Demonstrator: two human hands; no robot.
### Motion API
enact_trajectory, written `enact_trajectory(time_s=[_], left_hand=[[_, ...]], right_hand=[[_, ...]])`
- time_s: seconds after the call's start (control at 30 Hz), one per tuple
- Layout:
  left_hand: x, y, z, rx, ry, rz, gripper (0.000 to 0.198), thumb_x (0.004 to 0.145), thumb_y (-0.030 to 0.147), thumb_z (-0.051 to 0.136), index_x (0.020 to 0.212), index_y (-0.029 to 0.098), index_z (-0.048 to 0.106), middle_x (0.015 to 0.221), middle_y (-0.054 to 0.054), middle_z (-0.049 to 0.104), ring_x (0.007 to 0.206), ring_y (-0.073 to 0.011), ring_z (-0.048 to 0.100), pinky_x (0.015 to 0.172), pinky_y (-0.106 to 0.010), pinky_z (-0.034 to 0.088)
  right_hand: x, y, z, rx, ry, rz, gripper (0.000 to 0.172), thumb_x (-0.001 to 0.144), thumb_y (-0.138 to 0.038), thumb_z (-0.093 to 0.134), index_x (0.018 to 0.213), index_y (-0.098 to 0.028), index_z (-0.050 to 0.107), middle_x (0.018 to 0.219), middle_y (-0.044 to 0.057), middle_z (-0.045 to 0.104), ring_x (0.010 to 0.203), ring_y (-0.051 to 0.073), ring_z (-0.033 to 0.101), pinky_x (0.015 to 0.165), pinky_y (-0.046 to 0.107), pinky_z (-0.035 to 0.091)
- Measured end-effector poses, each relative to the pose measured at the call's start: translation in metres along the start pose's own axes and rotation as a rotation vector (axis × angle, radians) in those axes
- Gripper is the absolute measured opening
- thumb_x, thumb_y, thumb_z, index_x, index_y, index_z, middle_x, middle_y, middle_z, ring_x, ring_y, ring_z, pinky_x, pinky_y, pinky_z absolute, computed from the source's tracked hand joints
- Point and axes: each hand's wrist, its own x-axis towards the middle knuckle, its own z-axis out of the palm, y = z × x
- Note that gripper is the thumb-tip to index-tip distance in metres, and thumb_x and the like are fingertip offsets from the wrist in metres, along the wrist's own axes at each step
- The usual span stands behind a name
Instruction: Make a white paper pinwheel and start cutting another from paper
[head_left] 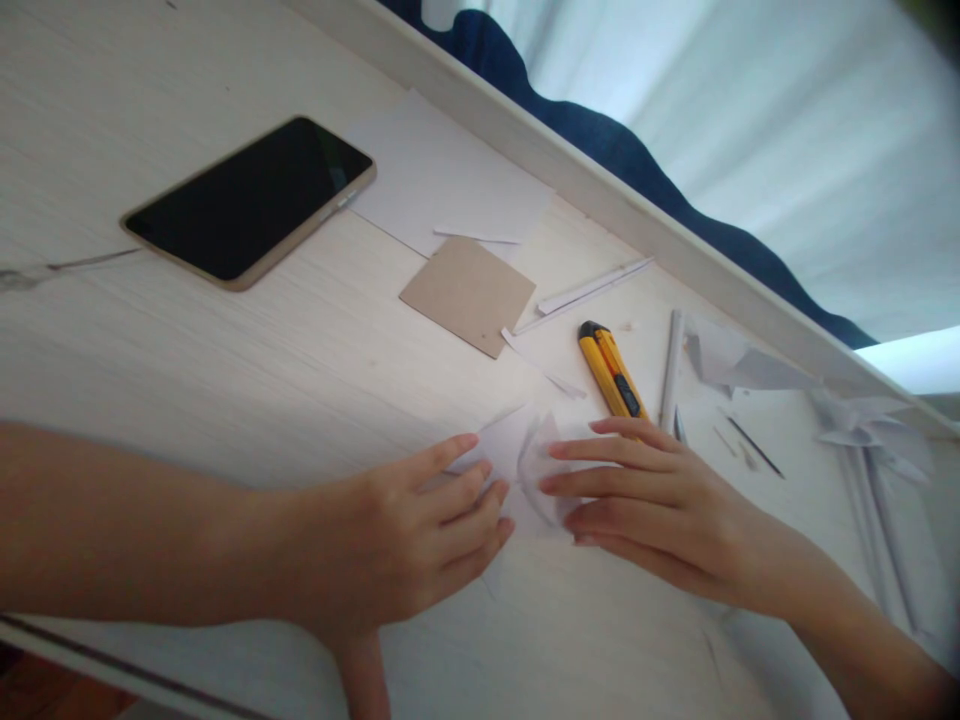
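A small piece of white paper [501, 440] lies on the table under my hands, with a curved, raised flap on its right side. My left hand [420, 540] rests its fingertips on the left part of this paper, fingers stretched out and the thumb spread towards me. At the flap, the fingers of my right hand [660, 500] are bent over the paper, thumb and forefinger close together at its near edge. Just beyond my right hand lies a yellow utility knife [609, 368], its lower end partly hidden by the fingers.
A phone [251, 200] lies at the far left. Behind the hands are a brown cardboard square [469, 295], a white sheet [442, 170] and paper strips [592, 288]. A paper pinwheel [870, 425] and rolled paper stick [889, 535] sit right. A raised ledge [600, 180] borders the table beside a curtain.
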Motion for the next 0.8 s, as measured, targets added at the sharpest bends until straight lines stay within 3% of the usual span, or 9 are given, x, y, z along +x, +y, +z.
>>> enact_trajectory(time_s=[0.2,0.4,0.8], left_hand=[[-0.001,0.002,0.003,-0.059,0.024,-0.027,0.096,0.058,0.081,0.018,0.113,0.009,0.051,0.114,-0.015,0.054,0.104,-0.0302,0.047,0.098,-0.045,0.026],[-0.001,0.002,0.003,-0.059,0.027,-0.023,0.093,0.061,0.079,0.018,0.114,0.010,0.051,0.114,-0.015,0.054,0.105,-0.0304,0.046,0.099,-0.045,0.025],[0.000,0.001,0.001,-0.045,-0.002,-0.026,0.100,0.053,0.084,0.021,0.115,0.010,0.049,0.115,-0.014,0.054,0.104,-0.0298,0.047,0.098,-0.044,0.027]], right_hand=[[0.006,0.012,-0.001,0.111,0.001,0.073,0.017,0.084,-0.018,0.045,0.096,-0.019,0.056,0.096,0.002,0.063,0.103,0.015,0.050,0.097,0.040,0.029],[0.013,0.012,0.013,0.167,0.119,0.143,0.013,0.082,-0.019,0.049,0.090,-0.019,0.059,0.080,0.002,0.061,0.080,0.013,0.054,0.090,0.038,0.035],[0.012,0.007,0.045,0.186,0.323,0.216,0.013,0.077,-0.017,0.054,0.087,-0.021,0.061,0.087,0.004,0.055,0.089,0.017,0.048,0.082,0.038,0.039]])
